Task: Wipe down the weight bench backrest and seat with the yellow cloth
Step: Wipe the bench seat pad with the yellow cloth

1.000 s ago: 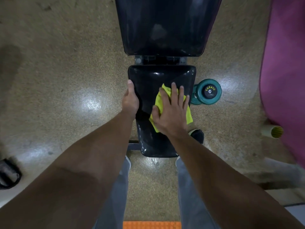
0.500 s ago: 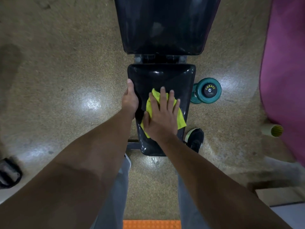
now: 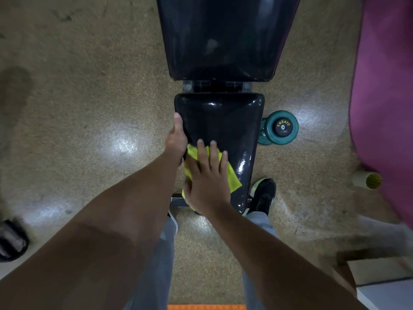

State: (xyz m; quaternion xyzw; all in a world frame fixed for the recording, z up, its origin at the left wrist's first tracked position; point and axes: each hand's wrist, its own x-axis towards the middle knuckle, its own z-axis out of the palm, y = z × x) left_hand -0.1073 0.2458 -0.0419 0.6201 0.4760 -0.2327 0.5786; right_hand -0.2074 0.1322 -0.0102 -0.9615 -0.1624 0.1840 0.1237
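Yellow cloth (image 3: 232,179) under flat right hand (image 3: 206,177), seat (image 3: 220,121)

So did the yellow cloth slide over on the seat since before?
Yes. The yellow cloth slid from the seat's dumbbell-side edge toward the left hand gripping the opposite edge, and nearer the person.
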